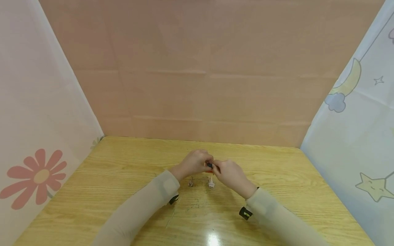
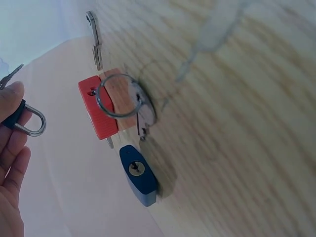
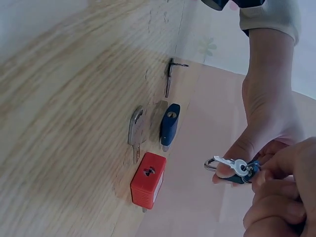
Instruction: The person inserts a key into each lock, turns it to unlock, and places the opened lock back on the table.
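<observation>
My left hand [image 1: 197,162] grips a small dark blue padlock [image 3: 236,178] above the table. Its silver shackle [image 2: 37,126] points away from the fingers in the left wrist view. At the padlock's keyhole end, my right hand [image 1: 229,174] pinches a key whose head is hidden by the fingertips. A second silver key [image 3: 232,164] hangs loose there, lying across the padlock in the right wrist view. Below the hands, a red padlock [image 2: 98,108] and a larger blue padlock [image 2: 139,177] stand on the table, keyholes showing.
A key on a ring [image 2: 144,106] lies close to the red and blue padlocks. Another key [image 2: 94,39] rests beyond the red one. The wood-grain table [image 1: 123,177] is bordered by a pinkish back sheet [image 1: 200,95] and printed side sheets.
</observation>
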A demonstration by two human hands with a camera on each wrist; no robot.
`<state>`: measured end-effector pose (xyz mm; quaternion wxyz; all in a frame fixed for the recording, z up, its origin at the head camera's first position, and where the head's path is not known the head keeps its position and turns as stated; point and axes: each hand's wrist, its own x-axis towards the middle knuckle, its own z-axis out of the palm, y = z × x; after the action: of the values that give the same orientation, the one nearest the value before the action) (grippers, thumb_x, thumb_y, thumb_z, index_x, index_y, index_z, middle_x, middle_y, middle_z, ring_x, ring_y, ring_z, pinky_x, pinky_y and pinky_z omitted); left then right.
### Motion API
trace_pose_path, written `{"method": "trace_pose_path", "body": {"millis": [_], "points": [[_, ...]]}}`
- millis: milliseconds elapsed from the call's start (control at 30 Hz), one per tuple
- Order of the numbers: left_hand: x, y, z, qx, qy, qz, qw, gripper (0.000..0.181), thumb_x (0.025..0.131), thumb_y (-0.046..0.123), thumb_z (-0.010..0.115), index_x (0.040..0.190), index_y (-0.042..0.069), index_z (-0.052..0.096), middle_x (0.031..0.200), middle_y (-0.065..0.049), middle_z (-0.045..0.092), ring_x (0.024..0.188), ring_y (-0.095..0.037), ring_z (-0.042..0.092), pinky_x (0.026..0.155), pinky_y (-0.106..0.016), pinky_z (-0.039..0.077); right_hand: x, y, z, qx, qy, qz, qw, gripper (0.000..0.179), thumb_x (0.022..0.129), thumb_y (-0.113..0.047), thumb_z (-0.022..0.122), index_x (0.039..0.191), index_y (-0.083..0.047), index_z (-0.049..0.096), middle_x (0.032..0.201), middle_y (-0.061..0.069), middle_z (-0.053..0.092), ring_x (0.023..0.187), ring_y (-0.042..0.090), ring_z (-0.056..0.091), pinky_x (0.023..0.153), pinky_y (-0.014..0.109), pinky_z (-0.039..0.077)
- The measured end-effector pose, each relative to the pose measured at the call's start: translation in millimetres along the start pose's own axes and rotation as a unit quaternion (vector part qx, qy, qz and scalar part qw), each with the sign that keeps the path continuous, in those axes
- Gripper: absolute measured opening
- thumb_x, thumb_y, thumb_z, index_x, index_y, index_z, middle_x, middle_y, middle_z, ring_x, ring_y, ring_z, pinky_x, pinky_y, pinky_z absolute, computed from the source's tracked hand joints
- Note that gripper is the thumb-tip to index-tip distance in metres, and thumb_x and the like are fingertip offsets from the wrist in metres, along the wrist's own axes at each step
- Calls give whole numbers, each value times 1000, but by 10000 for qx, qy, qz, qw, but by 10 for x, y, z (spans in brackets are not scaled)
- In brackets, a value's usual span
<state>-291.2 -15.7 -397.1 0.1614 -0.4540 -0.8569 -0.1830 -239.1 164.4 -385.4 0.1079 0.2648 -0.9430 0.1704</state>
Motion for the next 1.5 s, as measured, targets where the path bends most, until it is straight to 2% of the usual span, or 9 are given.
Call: {"method": "trace_pose_path", "body": {"millis": [167,233,333,400,533,700,933,1100,1500], "points": [[-14,6,-8,-62,24,-101,9999,11,82,26,78,86,18,72,83,7,67,74,-5,59,64,-13,47,-20,50,25,-513,340,-605,9963,18,98,-17,57,109,-11,70,53,-7,45,38,1,24,38,14,20],[-15,8,-13,-71,9,-171,9998,10,82,25,78,84,18,71,82,6,67,74,-5,60,64,-14,47,-24,105,40,-1198,646,-1145,9840,15,94,-15,63,109,-15,67,57,-6,47,40,1,23,39,14,19],[-16,10,-17,-110,-7,-234,9997,11,82,25,78,80,18,69,81,6,66,73,-7,59,63,-15,47,-35,187,41,-2155,1055,-1772,9545,25,89,-10,70,111,-19,61,61,-4,46,42,2,22,39,15,17],[-14,6,-17,-126,-19,-247,9996,11,83,25,78,81,19,69,81,6,65,73,-10,60,63,-16,47,-38,215,26,-2255,1144,-1903,9486,29,87,-12,72,113,-19,61,66,-4,54,42,1,27,39,14,20],[-11,5,-27,-192,-18,-271,9994,9,84,25,77,84,18,71,82,6,66,75,-14,63,64,-17,47,-41,220,-38,-1307,804,-1447,9775,11,93,-22,65,96,-14,57,61,-5,50,43,1,29,40,14,22],[-4,6,-36,-288,-10,-216,9994,7,84,20,77,85,19,70,84,7,66,77,-14,63,64,-15,47,-37,247,-96,-262,360,-451,9980,25,102,-23,51,79,-16,42,55,-7,30,43,2,22,40,14,17],[-13,-12,-14,20,372,102,9993,10,82,23,79,88,20,72,92,7,63,83,-9,58,72,-16,48,-50,271,-109,77,-1,144,9999,25,104,-22,46,80,-15,46,55,-6,36,42,5,28,40,16,21],[-26,-28,20,381,678,291,9965,11,80,27,80,90,23,75,85,6,56,72,-6,48,64,-16,41,-69,274,-108,129,8,362,9993,27,104,-23,46,78,-16,46,55,-6,37,42,7,29,40,19,22],[-55,7,46,-314,274,-32,9991,7,87,19,73,94,20,72,86,4,52,67,-2,50,59,-7,41,-101,304,-68,160,90,313,9993,31,104,-23,46,74,-16,44,53,-6,34,42,6,26,41,19,21]]}}
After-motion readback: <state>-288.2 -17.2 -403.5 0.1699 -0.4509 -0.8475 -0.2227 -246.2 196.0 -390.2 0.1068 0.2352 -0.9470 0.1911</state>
